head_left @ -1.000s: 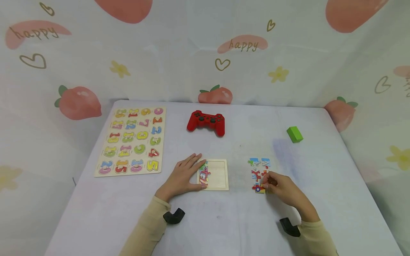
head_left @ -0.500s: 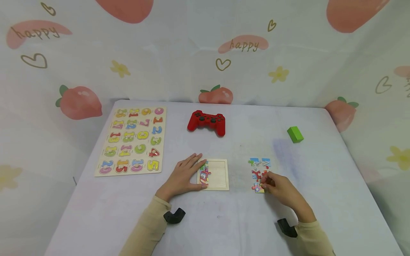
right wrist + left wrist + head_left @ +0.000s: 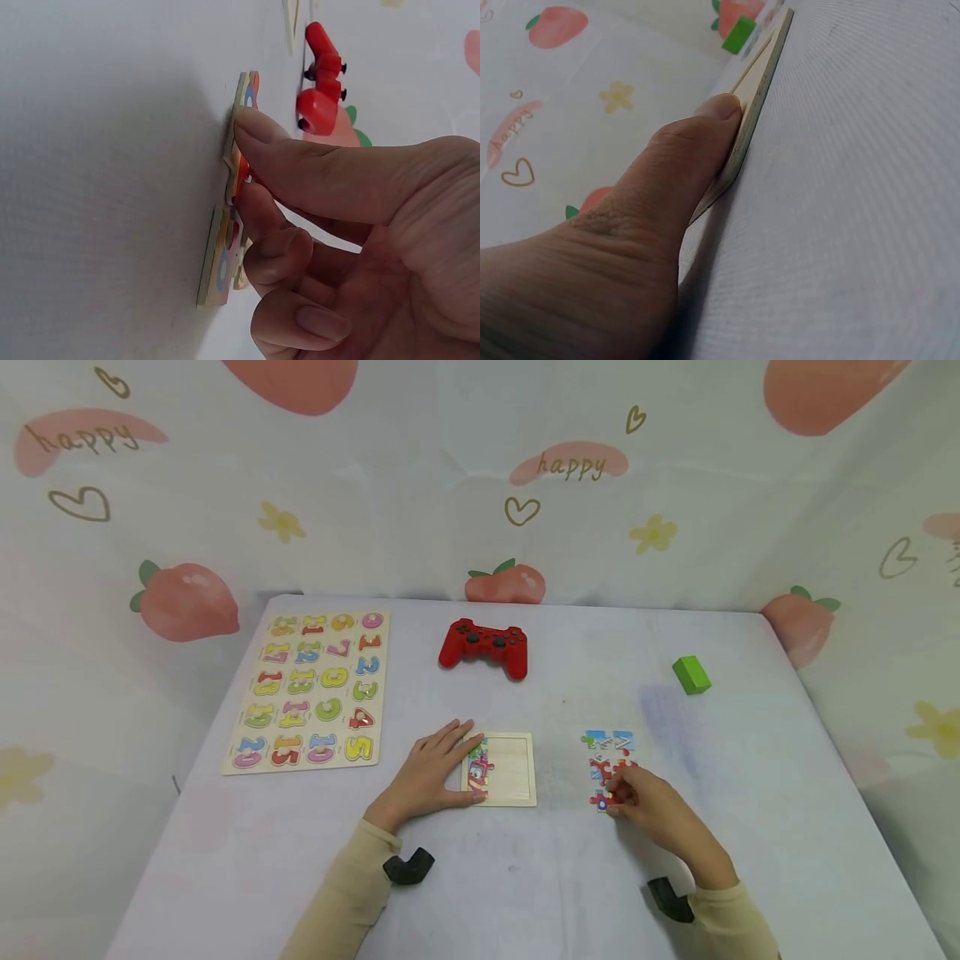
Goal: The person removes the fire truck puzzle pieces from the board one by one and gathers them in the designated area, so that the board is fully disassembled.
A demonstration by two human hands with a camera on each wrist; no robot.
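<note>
In the head view my left hand [image 3: 427, 772] lies across the left edge of a small wooden puzzle tray [image 3: 513, 802], fingers spread and thumb pressing its lower edge. The thumb [image 3: 712, 124] rests on the tray's rim in the left wrist view. Joined red-and-green puzzle pieces [image 3: 477, 770] fill the tray's left strip; the rest shows bare wood. My right hand [image 3: 656, 806] pinches a jigsaw piece [image 3: 241, 150] between thumb and index finger, over loose pieces right of the tray. Another jigsaw piece [image 3: 217, 262] lies close beside it. The hand partly hides the loose pieces.
A wooden number board [image 3: 307, 693] lies at the table's left. At the back stands a red game controller [image 3: 483, 647], with a green block [image 3: 692, 675] to the right. Blue-topped puzzle pieces [image 3: 609, 740] lie above the right hand. A printed cloth hangs behind the table.
My right hand has shifted slightly left over the loose pieces, and the lower-left piece there looks different, now with red showing. The left hand and the tray have stayed put.
</note>
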